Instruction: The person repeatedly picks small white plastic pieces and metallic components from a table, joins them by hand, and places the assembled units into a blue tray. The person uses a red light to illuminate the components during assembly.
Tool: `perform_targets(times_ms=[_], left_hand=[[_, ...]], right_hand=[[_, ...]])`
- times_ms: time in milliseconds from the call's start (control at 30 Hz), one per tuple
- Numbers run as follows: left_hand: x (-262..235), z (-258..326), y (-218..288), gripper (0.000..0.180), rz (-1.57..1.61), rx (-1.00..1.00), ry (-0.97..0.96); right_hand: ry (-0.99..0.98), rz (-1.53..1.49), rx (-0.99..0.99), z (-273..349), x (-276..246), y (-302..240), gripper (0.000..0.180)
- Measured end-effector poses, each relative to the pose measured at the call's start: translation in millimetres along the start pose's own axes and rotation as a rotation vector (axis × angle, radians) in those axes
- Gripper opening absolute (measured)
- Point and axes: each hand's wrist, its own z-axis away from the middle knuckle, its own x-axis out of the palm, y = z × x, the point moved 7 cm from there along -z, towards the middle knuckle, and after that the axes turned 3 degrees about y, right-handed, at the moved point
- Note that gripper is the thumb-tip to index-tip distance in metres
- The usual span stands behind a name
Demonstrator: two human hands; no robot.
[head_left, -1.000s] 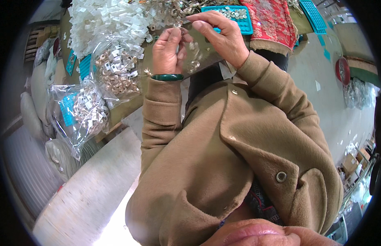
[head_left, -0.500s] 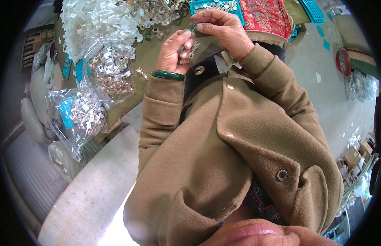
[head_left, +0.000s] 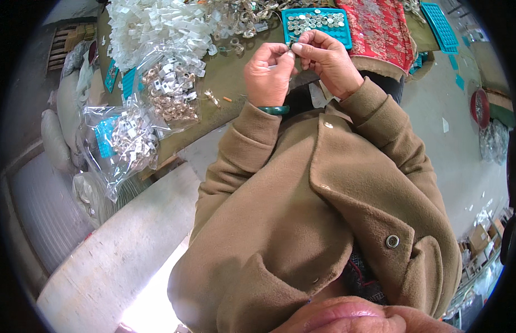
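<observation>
Above the near edge of the table, my left hand (head_left: 270, 73) and my right hand (head_left: 331, 62) meet at their fingertips. Between them they pinch a small dark green part (head_left: 292, 42), too small to name surely. My left fingers are curled in, and what lies in that palm is mostly hidden. My right thumb and forefinger press together while its other fingers bend loosely. A blue tray (head_left: 346, 42) with many small round silvery pieces lies just beyond my hands. Several thin coiled wires (head_left: 234, 46) lie on the table to the left of them.
A heap of whitish translucent pieces (head_left: 158, 30) covers the far left of the table. Clear bags of white connectors and coiled cables (head_left: 172, 89) stand nearer. Red patterned cloth (head_left: 380, 33) lies right of the tray. Another blue tray (head_left: 440, 28) is at far right.
Both hands appear lower and farther right in the view, which has itself shifted. My left hand has turned, and the coiled wires seen hanging at its palm are now mostly hidden.
</observation>
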Motion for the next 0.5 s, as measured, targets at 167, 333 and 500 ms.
perform_targets(times_ms=[167,333,500], left_hand=[[1,3,5,0.006,-0.055,0.041,0.002],[-11,1,-1,0.006,-0.16,0.008,-0.03],[-21,2,-15,0.008,-0.34,-0.056,-0.222]], right_hand=[[-0.059,-0.051,-0.026,0,3,0,0.01],[-0.11,0.029,-0.01,4,7,1,0.007],[-0.106,-0.14,0.107,8,8,6,0.006]])
